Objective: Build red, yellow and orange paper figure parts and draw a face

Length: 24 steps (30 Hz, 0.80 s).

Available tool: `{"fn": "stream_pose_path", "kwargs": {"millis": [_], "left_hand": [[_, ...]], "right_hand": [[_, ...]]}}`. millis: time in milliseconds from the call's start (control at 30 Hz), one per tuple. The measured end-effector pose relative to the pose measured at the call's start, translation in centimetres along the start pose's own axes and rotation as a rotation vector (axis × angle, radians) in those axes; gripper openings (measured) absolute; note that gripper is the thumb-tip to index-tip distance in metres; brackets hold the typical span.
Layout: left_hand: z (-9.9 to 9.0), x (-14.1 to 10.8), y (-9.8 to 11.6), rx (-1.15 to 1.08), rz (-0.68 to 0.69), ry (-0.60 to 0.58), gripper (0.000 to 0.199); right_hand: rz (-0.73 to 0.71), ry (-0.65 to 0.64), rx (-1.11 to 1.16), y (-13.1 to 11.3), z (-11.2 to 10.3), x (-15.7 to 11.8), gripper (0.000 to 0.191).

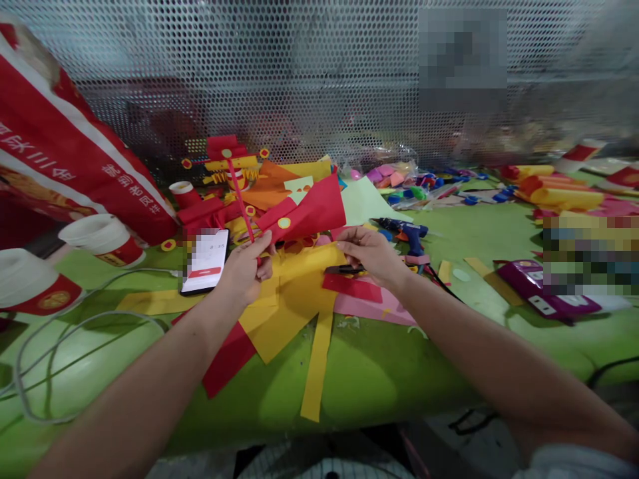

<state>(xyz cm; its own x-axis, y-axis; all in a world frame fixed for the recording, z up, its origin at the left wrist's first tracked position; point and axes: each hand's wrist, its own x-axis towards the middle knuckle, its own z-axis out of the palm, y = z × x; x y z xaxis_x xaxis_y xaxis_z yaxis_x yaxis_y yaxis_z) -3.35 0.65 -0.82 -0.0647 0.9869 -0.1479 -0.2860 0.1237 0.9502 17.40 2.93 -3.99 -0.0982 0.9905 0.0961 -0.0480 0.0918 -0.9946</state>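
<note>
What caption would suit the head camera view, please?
Hands holding a red stick and yellow paper above a green table.

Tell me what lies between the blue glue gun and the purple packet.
In the head view, a short yellow piece, a pale disc and a longer yellow strip lie between glue gun and packet.

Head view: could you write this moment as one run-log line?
left hand: holds red stick | right hand: fingertips at yellow paper | nearby: phone, blue glue gun, purple packet
</note>
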Motion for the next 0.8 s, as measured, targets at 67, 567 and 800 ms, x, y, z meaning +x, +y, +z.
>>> {"fn": "stream_pose_path", "kwargs": {"millis": [67, 567, 800], "left_hand": [[0.08, -0.01, -0.03, -0.024, -0.001, 0.034, 0.024], [0.22, -0.04, -0.55, 0.093, 0.045, 0.052, 0.029], [0.04, -0.1, -0.31, 0.199, 0.059, -0.044, 0.028]], "right_hand": [[-0.05, 0.0, 0.014, 0.19, -0.23, 0.22, 0.016], [-0.23, -0.011, 0.12, 0.18, 0.0, -0.02, 0.02], [-0.233, -0.021, 0.108, 0.08, 0.07, -0.13, 0.025]]}}
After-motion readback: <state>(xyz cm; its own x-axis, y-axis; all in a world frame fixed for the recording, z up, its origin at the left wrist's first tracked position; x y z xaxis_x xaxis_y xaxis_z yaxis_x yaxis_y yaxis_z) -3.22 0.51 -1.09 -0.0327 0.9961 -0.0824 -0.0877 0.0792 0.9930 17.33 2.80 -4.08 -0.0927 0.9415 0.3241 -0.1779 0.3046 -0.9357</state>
